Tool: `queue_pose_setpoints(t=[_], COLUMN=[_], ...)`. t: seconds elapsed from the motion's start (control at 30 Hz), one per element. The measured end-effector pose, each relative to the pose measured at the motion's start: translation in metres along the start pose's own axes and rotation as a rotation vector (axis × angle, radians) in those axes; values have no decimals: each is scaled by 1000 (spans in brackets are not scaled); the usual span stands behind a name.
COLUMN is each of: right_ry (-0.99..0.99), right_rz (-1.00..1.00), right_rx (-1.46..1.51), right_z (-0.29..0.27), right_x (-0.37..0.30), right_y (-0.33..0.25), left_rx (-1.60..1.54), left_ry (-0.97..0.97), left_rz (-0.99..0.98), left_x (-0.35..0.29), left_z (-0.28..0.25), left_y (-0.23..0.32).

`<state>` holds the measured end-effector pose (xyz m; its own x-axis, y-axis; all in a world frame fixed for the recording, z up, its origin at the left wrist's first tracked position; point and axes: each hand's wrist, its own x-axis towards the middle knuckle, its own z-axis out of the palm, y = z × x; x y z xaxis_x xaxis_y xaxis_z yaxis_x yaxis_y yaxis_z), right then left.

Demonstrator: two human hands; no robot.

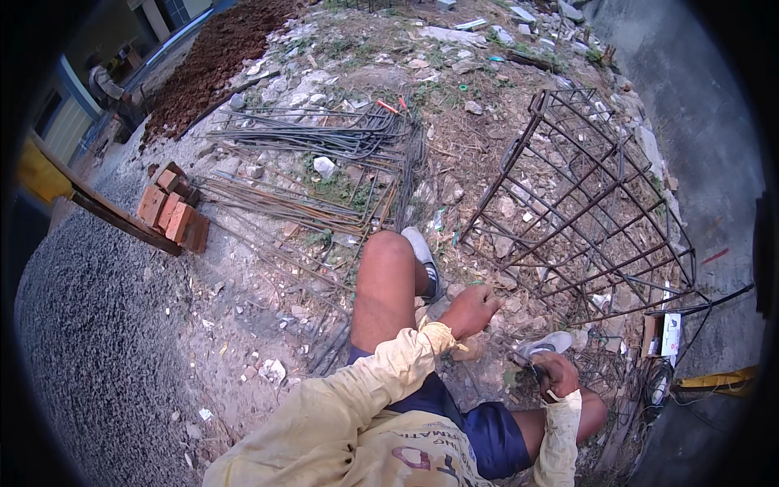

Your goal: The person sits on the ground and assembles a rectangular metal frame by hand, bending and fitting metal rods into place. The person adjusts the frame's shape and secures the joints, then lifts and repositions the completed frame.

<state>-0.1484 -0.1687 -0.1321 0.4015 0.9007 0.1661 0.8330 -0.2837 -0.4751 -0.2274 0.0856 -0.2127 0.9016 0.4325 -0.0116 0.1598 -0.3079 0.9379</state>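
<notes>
Two hands are in view, both ours, with pale yellow sleeves. The left hand (473, 308) hangs over the rubble between our shoes, fingers drawn together and curled downward; we cannot tell whether they pinch anything. The right hand (556, 373) is closed in a fist around a dark tool handle (535, 372) (the working end is hidden against the ground clutter), just above our right knee.

The only container-like thing is the rebar cage (588, 203), an open lattice of rusty bars lying tilted on the ground ahead and to the right of both hands. It encloses nothing but the stones and dry grass showing through its gaps. Its near lower corner sits close to the right hand, near the right shoe (548, 343).

A small cardboard box (664, 333) lies at the right, near a tangle of thin wire (653, 385). Loose rebar rods (324, 138) are bundled ahead on the left, well apart from the hands. A stack of red bricks (172, 211) sits against a wooden plank (105, 207). Grey gravel (89, 341) fills the left.
</notes>
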Motion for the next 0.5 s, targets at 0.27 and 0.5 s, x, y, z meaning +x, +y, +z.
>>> queue_pose_setpoints(t=[0.27,0.5], right_ry=[315,418], right_rz=[146,227], right_rx=[206,268], right_z=[36,52], right_x=[-28,5], right_y=[44,24], left_rx=[-287,-957], left_ry=[37,-549], left_rz=[-176,-601], left_x=[16,3], left_z=[-16,-21], left_y=[40,47])
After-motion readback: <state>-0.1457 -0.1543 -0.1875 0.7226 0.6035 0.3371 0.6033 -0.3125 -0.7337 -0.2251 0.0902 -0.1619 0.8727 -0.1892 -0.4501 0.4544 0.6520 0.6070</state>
